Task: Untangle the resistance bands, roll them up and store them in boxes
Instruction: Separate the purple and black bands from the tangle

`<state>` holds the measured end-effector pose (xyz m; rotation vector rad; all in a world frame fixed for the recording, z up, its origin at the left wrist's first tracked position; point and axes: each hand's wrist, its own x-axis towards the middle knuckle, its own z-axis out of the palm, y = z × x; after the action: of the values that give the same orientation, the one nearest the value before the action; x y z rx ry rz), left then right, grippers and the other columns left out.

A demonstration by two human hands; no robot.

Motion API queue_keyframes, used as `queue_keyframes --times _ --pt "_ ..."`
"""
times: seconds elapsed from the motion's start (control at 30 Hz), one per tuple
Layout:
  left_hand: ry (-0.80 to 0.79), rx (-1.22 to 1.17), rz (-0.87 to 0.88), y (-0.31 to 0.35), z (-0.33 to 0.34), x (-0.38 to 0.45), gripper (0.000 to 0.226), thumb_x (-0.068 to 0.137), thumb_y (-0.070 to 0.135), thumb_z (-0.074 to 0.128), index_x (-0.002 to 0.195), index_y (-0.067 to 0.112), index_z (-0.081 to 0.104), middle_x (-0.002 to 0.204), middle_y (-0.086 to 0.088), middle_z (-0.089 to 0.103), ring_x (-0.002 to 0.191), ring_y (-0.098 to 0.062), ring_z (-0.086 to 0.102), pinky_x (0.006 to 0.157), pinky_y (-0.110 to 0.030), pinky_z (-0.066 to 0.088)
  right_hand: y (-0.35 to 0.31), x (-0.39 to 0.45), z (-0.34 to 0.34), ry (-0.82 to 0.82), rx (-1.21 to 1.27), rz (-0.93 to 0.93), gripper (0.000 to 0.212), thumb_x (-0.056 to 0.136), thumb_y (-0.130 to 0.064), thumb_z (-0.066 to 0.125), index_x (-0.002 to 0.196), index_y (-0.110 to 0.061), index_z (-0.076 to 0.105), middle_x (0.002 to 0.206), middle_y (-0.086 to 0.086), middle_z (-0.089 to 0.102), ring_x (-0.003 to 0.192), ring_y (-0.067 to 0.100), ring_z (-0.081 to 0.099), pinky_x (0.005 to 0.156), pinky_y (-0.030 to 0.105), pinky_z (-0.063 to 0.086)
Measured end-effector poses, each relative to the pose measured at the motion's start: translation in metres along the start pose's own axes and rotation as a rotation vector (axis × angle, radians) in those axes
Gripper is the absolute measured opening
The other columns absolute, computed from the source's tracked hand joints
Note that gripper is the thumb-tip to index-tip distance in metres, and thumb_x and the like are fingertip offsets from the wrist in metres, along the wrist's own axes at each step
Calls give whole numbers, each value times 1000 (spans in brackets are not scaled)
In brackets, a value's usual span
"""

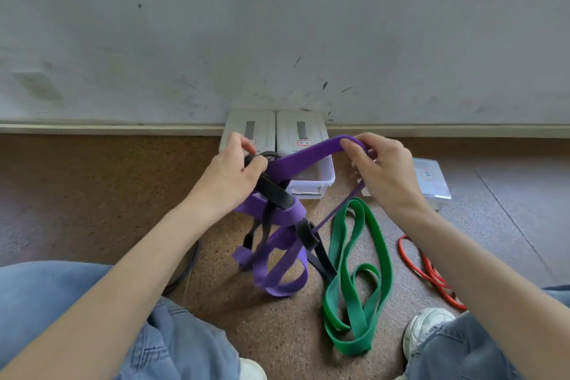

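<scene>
A wide purple band (pixel 303 157) stretches between my two hands above the floor. My right hand (pixel 381 168) pinches its upper right end. My left hand (pixel 236 170) grips the tangle where a black band (pixel 276 191) crosses the purple one. Below the hands, purple and black loops hang twisted together down to the floor. A green band (pixel 354 274) lies loose on the floor to the right of the tangle. A thin red band (pixel 428 274) lies further right, partly hidden by my right arm.
Two white boxes with lids raised (pixel 251 126) (pixel 300 126) stand against the wall; the right one's clear tub (pixel 320 177) is open. A closed clear box (pixel 431 179) sits at right. My knees and shoes frame the brown speckled floor (pixel 92 179).
</scene>
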<state>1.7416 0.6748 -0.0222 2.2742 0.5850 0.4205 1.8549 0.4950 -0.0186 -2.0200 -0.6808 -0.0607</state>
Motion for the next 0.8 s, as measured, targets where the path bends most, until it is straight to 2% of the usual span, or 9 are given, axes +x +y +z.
queue_keyframes --times 0.07,0.13,0.23,0.33,0.43,0.57,0.67,0.73,0.8 --pt "-42 -244 -22 8 -3 1 10 91 22 53 90 25 43 71 2 57 51 3 56 43 -5 36 2 5 -4 -31 -55 53 19 91 -27 57 103 -13 63 87 -2 55 80 16 55 59 7 40" --pt "-36 -487 -89 16 -5 1 12 91 20 54 88 26 45 72 0 59 48 5 55 43 -8 39 3 3 -5 -52 -190 55 34 87 -30 62 115 -11 58 108 -1 47 100 16 50 78 14 39" --pt "9 -687 -189 25 -4 0 8 92 16 52 88 19 46 70 0 56 45 6 55 41 -11 41 -6 -13 5 -68 -187 -200 38 80 -40 66 104 -13 57 107 -3 49 96 10 49 80 16 39" --pt "61 -819 -270 30 -6 -1 11 93 13 47 83 14 46 64 -1 49 39 3 51 39 -12 40 -13 -23 13 -332 -65 -179 69 67 -66 60 117 -21 46 109 -10 48 96 -4 49 78 4 39" --pt "-22 -909 -276 31 -7 -4 11 93 16 46 84 11 49 60 0 47 42 -2 50 42 -14 41 -10 -30 21 -535 -136 -141 97 61 -71 59 138 -21 29 122 -12 41 109 1 45 88 10 36" --pt "-106 -979 -144 33 -9 -4 13 92 21 49 88 14 59 64 3 60 59 -5 59 52 -17 48 -10 -37 36 -552 134 -68 68 72 -40 76 127 -17 42 104 -15 62 90 -5 61 76 11 47" --pt "-21 -826 -136 26 -16 3 9 94 28 50 95 20 53 76 7 65 70 -5 62 61 -17 48 -6 -30 33 -416 297 139 37 73 -18 73 104 -21 54 94 -2 69 82 11 69 72 26 57" --pt "-111 -411 -136 14 -19 2 39 87 51 52 113 22 48 97 7 65 88 -4 61 72 -19 42 -2 -22 27 -310 337 266 26 71 -18 72 90 -25 57 88 2 69 77 17 69 70 32 58" --pt "-323 -250 -158 6 -16 -5 80 69 68 62 132 26 37 115 10 59 106 -4 56 77 -18 39 3 -14 24 -202 290 306 23 66 -24 74 84 -24 59 82 1 68 73 16 68 66 32 57"
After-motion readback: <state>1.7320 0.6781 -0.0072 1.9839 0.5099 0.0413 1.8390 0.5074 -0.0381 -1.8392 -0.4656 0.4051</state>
